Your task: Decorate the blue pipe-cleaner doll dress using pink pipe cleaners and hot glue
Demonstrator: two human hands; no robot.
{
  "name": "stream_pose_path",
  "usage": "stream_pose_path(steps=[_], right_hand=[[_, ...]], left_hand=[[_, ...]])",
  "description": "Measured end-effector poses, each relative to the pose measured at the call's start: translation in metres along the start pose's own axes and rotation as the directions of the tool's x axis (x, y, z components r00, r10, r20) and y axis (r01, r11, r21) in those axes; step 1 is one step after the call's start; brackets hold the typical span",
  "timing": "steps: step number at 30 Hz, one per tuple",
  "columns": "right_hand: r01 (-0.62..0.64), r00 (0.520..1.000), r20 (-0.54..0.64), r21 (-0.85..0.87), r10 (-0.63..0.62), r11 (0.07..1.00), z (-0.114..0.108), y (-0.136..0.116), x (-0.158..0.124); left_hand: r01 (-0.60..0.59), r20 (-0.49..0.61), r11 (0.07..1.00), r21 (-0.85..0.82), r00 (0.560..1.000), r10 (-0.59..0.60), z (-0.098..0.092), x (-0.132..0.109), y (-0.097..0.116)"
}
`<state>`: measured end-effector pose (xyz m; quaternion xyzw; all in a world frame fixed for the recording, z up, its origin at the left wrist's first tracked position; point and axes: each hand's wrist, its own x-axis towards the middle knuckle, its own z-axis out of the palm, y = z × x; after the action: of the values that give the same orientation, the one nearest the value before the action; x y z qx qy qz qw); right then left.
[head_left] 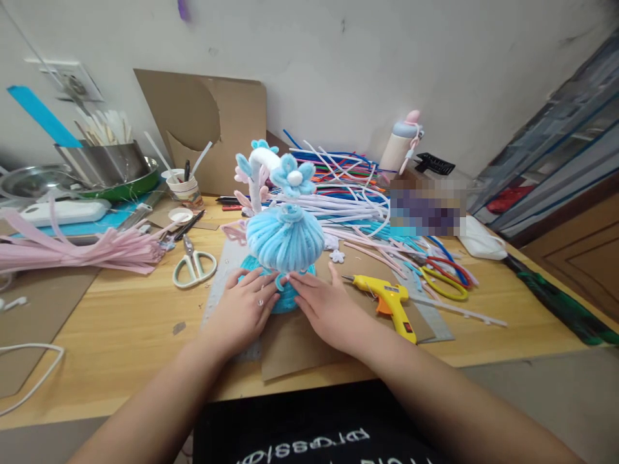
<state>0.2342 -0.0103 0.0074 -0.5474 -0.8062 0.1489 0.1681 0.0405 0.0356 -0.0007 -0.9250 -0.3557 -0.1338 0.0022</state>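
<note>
Head view: left hand (pixel 244 308) and right hand (pixel 329 308), fingertips pinched on the base of the fluffy light-blue pipe-cleaner dome ornament (pixel 285 238) at mid wooden table (pixel 120 322), apparently steadying it upright; yellow glue gun (pixel 393 300) just beside.

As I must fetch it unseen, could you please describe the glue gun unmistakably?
On the wooden table, look right of the right hand. The glue gun lies there: pistol-shaped, bright yellow with an orange trigger, unlike the yellow-handled scissors beyond it.

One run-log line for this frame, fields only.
left hand: fingertips on blue pipe-cleaner figure base | right hand: fingertips on same base | yellow glue gun: lying right of figure | scissors: lying left
</note>
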Motion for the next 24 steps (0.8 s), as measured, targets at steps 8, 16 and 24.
stream_pose_path(steps=[8,16,24], right_hand=[[-0.098,0.995,0.026,0.066,0.097,0.993,-0.008,0.000,-0.003],[-0.088,0.995,-0.035,0.197,0.097,0.976,0.001,-0.002,-0.004],[-0.090,0.995,-0.017,0.177,0.094,0.980,0.009,-0.002,-0.005]], left_hand=[[0.016,-0.005,1.000,-0.011,1.000,-0.016,-0.001,0.000,0.000],[0.029,-0.013,0.999,-0.027,0.999,-0.029,-0.001,0.000,0.001],[0.029,-0.049,0.999,-0.029,0.998,-0.031,0.000,0.000,-0.001]])
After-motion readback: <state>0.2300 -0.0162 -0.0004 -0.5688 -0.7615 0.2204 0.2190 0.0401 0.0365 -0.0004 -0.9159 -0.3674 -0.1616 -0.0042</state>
